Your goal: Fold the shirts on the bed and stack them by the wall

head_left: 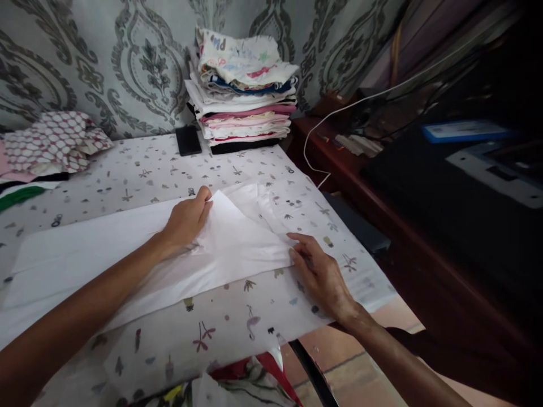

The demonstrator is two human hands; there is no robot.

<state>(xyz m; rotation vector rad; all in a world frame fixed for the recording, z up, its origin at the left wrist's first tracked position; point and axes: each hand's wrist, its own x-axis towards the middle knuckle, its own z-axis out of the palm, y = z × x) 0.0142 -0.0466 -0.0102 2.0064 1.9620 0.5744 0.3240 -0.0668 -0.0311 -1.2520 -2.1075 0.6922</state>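
We see the white cloth (237, 237) stretching from the left edge of the frame past its centre, folded lengthwise, with its lower edge running slantwise and a strip of printed sheet (156, 356) showing between it and the near edge. Our left hand (186, 217) is closed on a bunch of cloth at centre; our right hand (318, 271), half curled, touches the cloth's right end, and we cannot tell whether it grips. More sheet shows from the cloth up to the phone (188, 140) and the tall stack (250, 107) of clothes, upper centre. The sheet's right edge slants down beside a dark red desk (352, 186), with tiles (339, 362) below. A loose pile (55, 138) lies at left, before a patterned curtain (148, 62).
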